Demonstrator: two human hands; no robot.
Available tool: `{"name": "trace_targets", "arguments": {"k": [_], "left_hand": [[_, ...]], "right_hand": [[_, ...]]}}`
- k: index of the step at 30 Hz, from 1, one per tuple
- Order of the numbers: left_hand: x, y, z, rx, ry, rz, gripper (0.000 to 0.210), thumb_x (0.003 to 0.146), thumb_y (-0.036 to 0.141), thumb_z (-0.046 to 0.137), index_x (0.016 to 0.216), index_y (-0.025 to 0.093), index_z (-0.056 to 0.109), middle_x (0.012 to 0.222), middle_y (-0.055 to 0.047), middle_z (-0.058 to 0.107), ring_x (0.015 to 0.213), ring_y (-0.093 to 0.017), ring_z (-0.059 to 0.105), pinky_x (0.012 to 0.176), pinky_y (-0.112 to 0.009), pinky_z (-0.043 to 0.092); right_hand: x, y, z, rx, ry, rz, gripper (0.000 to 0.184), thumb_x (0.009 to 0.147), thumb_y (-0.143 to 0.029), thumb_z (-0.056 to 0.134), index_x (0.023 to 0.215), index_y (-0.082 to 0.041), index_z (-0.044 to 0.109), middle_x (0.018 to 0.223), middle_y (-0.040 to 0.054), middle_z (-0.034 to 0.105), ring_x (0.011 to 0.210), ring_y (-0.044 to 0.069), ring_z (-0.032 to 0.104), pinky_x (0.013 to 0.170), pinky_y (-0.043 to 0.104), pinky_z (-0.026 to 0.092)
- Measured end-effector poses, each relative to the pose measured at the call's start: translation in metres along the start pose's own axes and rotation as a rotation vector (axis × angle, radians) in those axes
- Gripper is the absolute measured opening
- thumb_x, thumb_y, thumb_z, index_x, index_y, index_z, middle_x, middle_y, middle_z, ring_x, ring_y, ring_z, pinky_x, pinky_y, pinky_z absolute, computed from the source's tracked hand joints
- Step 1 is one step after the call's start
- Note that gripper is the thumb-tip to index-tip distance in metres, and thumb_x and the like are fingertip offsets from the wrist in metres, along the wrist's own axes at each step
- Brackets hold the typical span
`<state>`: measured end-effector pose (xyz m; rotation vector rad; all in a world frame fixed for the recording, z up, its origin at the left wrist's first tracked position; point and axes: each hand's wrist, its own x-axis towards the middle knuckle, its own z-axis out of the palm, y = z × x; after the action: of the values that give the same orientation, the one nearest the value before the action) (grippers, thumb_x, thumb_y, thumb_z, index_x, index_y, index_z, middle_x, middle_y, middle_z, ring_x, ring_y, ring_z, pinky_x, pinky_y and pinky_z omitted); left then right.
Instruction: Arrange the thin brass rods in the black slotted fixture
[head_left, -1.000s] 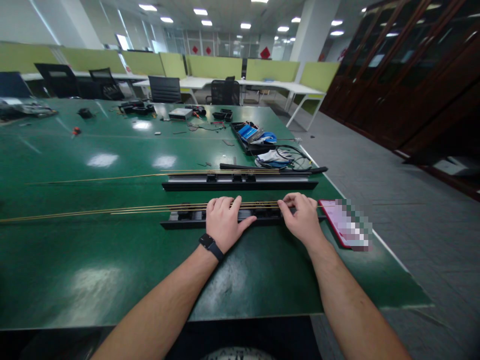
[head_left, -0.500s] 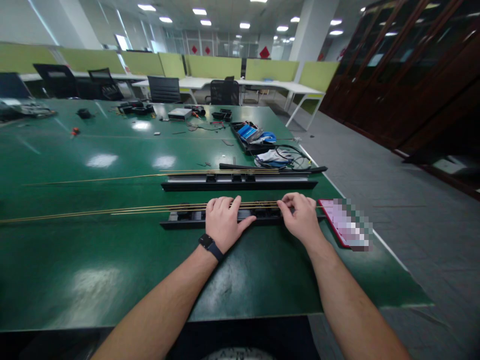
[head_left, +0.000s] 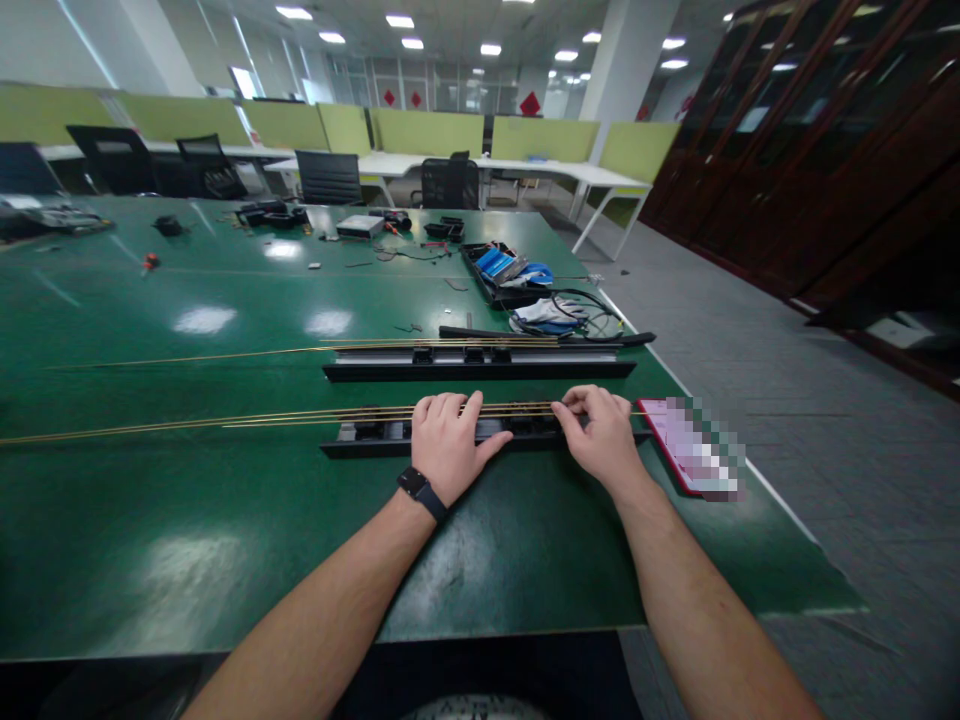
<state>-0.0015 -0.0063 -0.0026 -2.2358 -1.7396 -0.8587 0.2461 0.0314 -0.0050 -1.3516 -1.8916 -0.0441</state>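
In front of me on the green table lies a long black rail point(head_left: 480, 446) with black blocks along its channel. Several thin gold-coloured rods point(head_left: 322, 416) run lengthwise over it, reaching far past its left end. My left hand point(head_left: 448, 438), a dark watch at its wrist, lies across the rail and rods, fingers stretched forward and thumb spread to the right. Near the rail's right end, my right hand point(head_left: 598, 428) pinches a thin rod between thumb and index finger; its other fingers are curled. The exact grip point is partly hidden.
A second black rail point(head_left: 480, 371) with gold rods lies parallel, farther back. To the right is a red-edged phone point(head_left: 679, 450), partly blurred out. Beyond are a black tray point(head_left: 487, 285) with blue items, white gloves point(head_left: 547, 316) and loops of cable. The table's edge point(head_left: 780, 500) runs along the right.
My right hand's fingertips have shifted very slightly left along the rods. The left hand, rails and other things look unmoved.
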Motion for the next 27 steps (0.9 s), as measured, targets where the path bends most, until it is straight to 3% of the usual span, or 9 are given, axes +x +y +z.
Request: {"name": "trace_targets", "arguments": {"k": [27], "left_hand": [[0.0008,0.0009,-0.0021,-0.005,-0.007,0.000,0.061,0.090,0.067,0.067,0.130,0.020,0.068,0.117,-0.013,0.073,0.113,-0.032,0.062,0.104,-0.049,0.038]], "right_hand": [[0.0011,0.0019,-0.0018,-0.012,0.014,0.020,0.014,0.096,-0.038,0.061,0.094,-0.025,0.058,0.082,0.0012,0.068,0.084,0.023,0.063,0.092,0.045,0.036]]}}
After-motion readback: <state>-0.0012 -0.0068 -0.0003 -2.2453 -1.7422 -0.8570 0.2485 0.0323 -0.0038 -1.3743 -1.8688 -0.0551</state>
